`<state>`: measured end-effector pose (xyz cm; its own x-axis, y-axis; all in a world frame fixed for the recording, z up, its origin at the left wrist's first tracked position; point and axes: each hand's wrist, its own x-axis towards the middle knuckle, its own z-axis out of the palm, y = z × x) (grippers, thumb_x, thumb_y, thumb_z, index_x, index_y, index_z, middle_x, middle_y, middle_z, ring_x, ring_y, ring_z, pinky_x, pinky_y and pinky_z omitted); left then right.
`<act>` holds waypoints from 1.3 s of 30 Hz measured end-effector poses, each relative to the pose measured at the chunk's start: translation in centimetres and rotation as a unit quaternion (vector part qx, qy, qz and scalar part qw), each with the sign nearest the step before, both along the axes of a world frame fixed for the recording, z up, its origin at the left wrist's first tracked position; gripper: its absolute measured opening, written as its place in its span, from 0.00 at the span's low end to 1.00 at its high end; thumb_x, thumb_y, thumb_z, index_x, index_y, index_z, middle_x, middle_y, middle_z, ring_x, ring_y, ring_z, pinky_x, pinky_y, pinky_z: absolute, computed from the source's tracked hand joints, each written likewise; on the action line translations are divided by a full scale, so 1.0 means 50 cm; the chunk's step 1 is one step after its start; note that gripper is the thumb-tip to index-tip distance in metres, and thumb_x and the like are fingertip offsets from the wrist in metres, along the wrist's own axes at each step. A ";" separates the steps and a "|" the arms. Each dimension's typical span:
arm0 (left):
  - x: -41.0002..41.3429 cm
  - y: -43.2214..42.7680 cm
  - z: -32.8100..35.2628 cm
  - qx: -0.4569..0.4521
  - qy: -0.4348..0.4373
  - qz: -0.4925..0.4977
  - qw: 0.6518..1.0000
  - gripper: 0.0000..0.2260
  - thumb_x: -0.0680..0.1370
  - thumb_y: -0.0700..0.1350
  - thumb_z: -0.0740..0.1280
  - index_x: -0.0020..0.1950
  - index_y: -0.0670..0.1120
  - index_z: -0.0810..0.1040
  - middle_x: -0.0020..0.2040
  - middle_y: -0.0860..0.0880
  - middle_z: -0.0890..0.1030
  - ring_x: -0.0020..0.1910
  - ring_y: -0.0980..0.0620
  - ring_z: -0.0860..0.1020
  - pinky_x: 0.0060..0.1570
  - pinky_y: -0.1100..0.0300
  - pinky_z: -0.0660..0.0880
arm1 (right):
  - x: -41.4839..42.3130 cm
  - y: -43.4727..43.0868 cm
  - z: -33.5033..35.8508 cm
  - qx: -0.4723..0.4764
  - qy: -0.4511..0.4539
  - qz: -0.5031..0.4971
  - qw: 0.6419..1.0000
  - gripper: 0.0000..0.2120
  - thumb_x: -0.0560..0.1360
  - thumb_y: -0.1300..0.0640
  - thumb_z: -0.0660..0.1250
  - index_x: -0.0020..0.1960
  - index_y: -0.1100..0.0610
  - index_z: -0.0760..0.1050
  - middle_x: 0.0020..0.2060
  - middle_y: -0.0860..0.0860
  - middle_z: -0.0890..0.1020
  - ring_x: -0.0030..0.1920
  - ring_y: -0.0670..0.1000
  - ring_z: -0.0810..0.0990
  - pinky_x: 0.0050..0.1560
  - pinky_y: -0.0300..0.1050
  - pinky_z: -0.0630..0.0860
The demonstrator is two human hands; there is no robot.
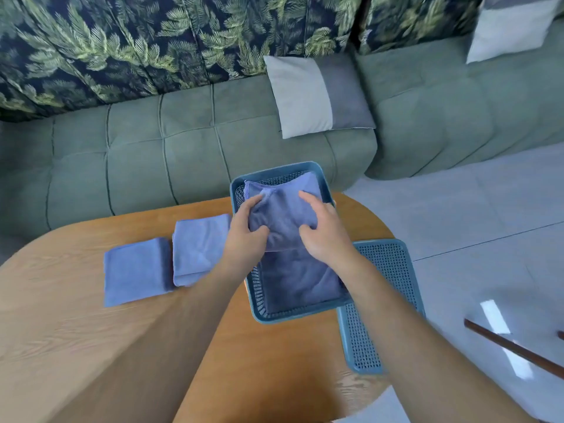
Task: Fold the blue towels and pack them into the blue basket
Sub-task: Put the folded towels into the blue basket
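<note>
Both bare forearms reached forward, nearly parallel. The left hand (247, 232) and right hand (325, 236) each gripped the folded towel (283, 216), fingers curled.

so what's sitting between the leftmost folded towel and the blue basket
A second folded towel lies on the table between the leftmost towel and the blue basket, shown in the head view.
</note>
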<state>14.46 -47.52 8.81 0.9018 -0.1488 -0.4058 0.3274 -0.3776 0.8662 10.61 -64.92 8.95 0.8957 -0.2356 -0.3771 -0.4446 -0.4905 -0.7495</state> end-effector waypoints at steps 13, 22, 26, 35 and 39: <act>0.005 -0.047 -0.118 0.338 -0.163 -0.261 0.889 0.29 0.81 0.38 0.62 0.81 0.43 0.58 0.81 0.37 0.53 0.80 0.37 0.52 0.78 0.51 0.49 | 0.012 0.067 -0.157 -0.293 -0.060 0.138 0.944 0.29 0.78 0.51 0.68 0.77 0.52 0.67 0.80 0.58 0.61 0.79 0.59 0.61 0.76 0.54 0.63; 0.082 -0.089 -0.182 0.401 -0.088 -0.325 0.852 0.33 0.80 0.44 0.63 0.82 0.44 0.51 0.81 0.35 0.48 0.80 0.38 0.48 0.79 0.50 0.46 | 0.065 0.039 -0.211 -0.306 0.110 0.230 0.917 0.29 0.85 0.43 0.44 0.83 0.47 0.40 0.82 0.55 0.38 0.82 0.56 0.39 0.80 0.54 0.41; 0.078 -0.078 -0.143 0.365 -0.104 -0.319 0.868 0.29 0.79 0.42 0.65 0.78 0.41 0.61 0.79 0.35 0.57 0.79 0.38 0.56 0.77 0.52 0.50 | 0.069 0.032 -0.170 -0.282 0.108 0.232 0.925 0.29 0.85 0.44 0.47 0.83 0.48 0.45 0.82 0.55 0.43 0.82 0.56 0.44 0.80 0.53 0.45; 0.027 0.107 -0.034 0.283 -0.318 -0.106 0.899 0.13 0.76 0.39 0.60 0.55 0.39 0.80 0.54 0.41 0.79 0.51 0.40 0.74 0.54 0.48 0.73 | 0.053 0.188 0.017 -0.222 -0.229 0.097 0.943 0.14 0.76 0.61 0.65 0.61 0.60 0.78 0.55 0.55 0.81 0.54 0.60 0.78 0.50 0.55 0.75; 0.023 0.217 -0.070 0.335 -0.294 -0.098 0.890 0.15 0.71 0.31 0.70 0.57 0.35 0.79 0.53 0.38 0.81 0.55 0.39 0.75 0.57 0.44 0.75 | 0.070 0.330 -0.007 -0.147 -0.150 0.156 0.965 0.14 0.77 0.61 0.64 0.63 0.59 0.76 0.57 0.54 0.78 0.57 0.58 0.75 0.53 0.53 0.74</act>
